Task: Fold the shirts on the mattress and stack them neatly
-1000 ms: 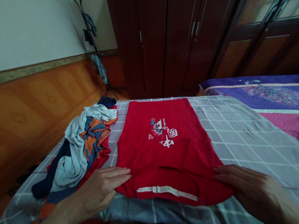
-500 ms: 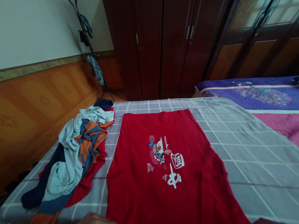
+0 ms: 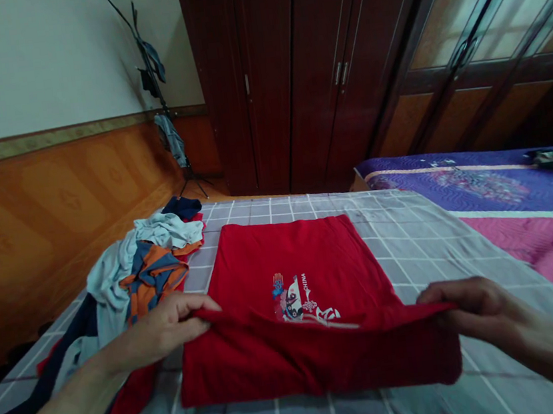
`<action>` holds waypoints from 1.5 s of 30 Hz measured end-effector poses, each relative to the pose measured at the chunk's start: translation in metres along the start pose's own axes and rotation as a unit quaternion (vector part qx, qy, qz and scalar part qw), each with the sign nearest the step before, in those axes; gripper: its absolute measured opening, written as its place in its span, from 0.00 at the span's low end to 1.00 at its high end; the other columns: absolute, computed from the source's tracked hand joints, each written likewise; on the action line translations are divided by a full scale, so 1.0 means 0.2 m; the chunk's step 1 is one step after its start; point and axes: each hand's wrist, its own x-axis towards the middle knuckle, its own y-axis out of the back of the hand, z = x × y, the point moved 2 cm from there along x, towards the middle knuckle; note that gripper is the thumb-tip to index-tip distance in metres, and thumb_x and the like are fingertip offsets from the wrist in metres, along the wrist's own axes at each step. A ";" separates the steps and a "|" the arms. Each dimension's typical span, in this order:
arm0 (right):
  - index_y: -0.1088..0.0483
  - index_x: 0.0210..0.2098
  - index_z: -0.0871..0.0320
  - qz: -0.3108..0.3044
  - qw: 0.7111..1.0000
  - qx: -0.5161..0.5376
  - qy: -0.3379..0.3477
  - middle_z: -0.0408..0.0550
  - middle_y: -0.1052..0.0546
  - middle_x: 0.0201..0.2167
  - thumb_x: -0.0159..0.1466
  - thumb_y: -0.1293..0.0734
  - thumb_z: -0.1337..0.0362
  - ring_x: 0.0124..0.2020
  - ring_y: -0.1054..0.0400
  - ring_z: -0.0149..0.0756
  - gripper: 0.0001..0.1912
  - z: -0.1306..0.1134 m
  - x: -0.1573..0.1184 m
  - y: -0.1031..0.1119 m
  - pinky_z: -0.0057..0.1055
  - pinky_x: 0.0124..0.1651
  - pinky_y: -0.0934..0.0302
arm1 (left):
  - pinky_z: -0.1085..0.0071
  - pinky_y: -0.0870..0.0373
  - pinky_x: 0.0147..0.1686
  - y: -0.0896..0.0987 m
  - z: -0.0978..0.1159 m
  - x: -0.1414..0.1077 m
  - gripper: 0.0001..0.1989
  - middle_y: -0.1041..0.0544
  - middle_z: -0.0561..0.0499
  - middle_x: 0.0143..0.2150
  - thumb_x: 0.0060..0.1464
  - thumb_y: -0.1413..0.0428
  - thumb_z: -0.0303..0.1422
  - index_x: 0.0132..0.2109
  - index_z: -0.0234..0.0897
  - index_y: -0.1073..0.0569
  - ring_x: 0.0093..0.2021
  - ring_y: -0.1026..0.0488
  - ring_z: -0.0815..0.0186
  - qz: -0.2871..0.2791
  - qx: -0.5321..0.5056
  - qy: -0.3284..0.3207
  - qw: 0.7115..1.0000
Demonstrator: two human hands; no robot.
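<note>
1. Pinching the raised edge of the red T-shirt (image 3: pixel 287 253) with my left hand (image 3: pixel 158 332), I am holding the cloth between thumb and fingers, and my right hand (image 3: pixel 470 307) is gripping the far end of that same edge with its fingers curled.
2. Holding the doubled cloth taut above the checked sheet (image 3: pixel 414 264), I am keeping the shirt flat on the bed, square in front of me, with its white print (image 3: pixel 293 302) half covered by the lifted layer.
3. Risking a crooked crease, I am judging that uneven pulling could skew the edge, and a slack pinch could let it drop back or leave the layers misaligned.
4. Working beside the clothes pile (image 3: pixel 151 273), I am keeping my left forearm just over its loose sleeves, which could drag or snag on the shirt.
5. Facing the wardrobe (image 3: pixel 262 88) and coat stand (image 3: pixel 156 94) beyond the bed, I am seeing nothing between my hands and the shirt, with the purple quilt (image 3: pixel 495 183) off to my right.
</note>
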 end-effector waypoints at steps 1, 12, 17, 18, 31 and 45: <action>0.26 0.27 0.57 -0.015 0.999 0.036 -0.010 0.48 0.23 0.24 0.52 0.33 0.56 0.26 0.31 0.36 0.11 -0.05 0.08 0.02 0.29 0.29 0.39 | 0.75 0.31 0.35 0.03 0.00 0.07 0.08 0.21 0.53 0.35 0.51 0.44 0.33 0.37 0.39 0.22 0.35 0.25 0.65 0.005 -0.051 0.004 0.999; 0.31 0.21 0.60 0.007 0.988 0.152 -0.014 0.41 0.28 0.19 0.43 0.35 0.65 0.21 0.39 0.27 0.05 -0.05 0.95 0.12 0.25 0.26 0.47 | 0.75 0.32 0.31 0.35 -0.15 0.82 0.13 0.22 0.50 0.33 0.40 0.37 0.30 0.37 0.33 0.26 0.29 0.26 0.67 0.090 -0.265 0.041 0.959; 0.37 0.18 0.59 0.039 0.987 0.151 -0.047 0.37 0.36 0.12 0.42 0.36 0.65 0.15 0.47 0.24 0.04 0.09 1.19 0.10 0.25 0.19 0.56 | 0.74 0.33 0.30 0.36 -0.30 1.04 0.15 0.23 0.52 0.29 0.39 0.36 0.34 0.36 0.34 0.28 0.29 0.26 0.66 0.124 -0.225 0.068 0.964; 0.37 0.18 0.58 0.045 0.986 0.152 -0.052 0.37 0.37 0.12 0.42 0.36 0.64 0.14 0.48 0.24 0.04 0.11 1.21 0.09 0.25 0.18 0.57 | 0.73 0.33 0.31 0.35 -0.32 1.06 0.17 0.22 0.52 0.30 0.39 0.37 0.35 0.38 0.33 0.29 0.30 0.25 0.65 0.128 -0.215 0.069 0.966; 0.31 0.28 0.58 0.114 0.986 0.095 -0.079 0.41 0.28 0.17 0.51 0.34 0.57 0.16 0.38 0.29 0.11 0.20 1.26 0.07 0.25 0.18 0.49 | 0.70 0.33 0.33 0.34 -0.35 1.11 0.16 0.21 0.48 0.34 0.47 0.43 0.40 0.39 0.32 0.28 0.34 0.25 0.61 0.239 -0.070 0.034 0.968; 0.25 0.36 0.57 0.228 0.935 -0.270 -0.012 0.48 0.23 0.26 0.59 0.41 0.59 0.28 0.29 0.40 0.15 0.20 1.26 0.06 0.31 0.31 0.42 | 0.70 0.32 0.40 0.32 -0.34 1.13 0.10 0.21 0.50 0.35 0.51 0.49 0.36 0.36 0.37 0.26 0.37 0.25 0.60 0.304 0.116 -0.017 0.945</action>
